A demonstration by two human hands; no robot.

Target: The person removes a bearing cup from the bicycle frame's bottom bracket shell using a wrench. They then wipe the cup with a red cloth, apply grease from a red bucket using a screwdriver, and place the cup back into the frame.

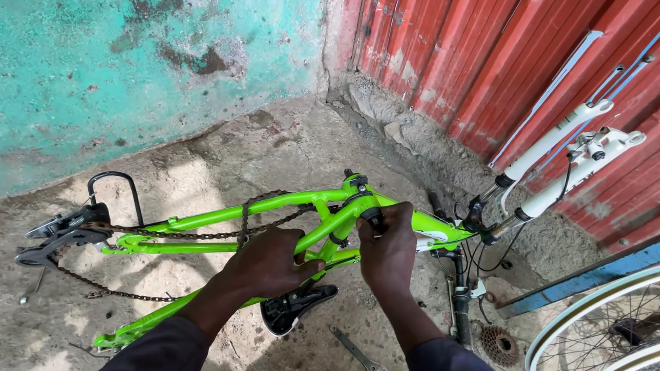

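The bicycle frame (pixel 259 223) is bright lime green, its chain (pixel 200 235) rusty brown, its saddle (pixel 295 306) and rear derailleur (pixel 55 237) black. The fork (pixel 572 167) is white with black seals. The wall (pixel 114 45) is mottled turquoise with dark patches, the corrugated sheeting (pixel 486 54) faded red, the floor (pixel 285 139) grey-brown concrete. The wheel rims (pixel 618 343) are white; the spanner (pixel 360 356) is grey steel.

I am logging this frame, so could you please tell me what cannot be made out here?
Head view:
- Left hand covers its grip on the green bicycle frame.
- Right hand hides the part it holds.
- White wheels cut off by the right edge.
- Spanner size too small.
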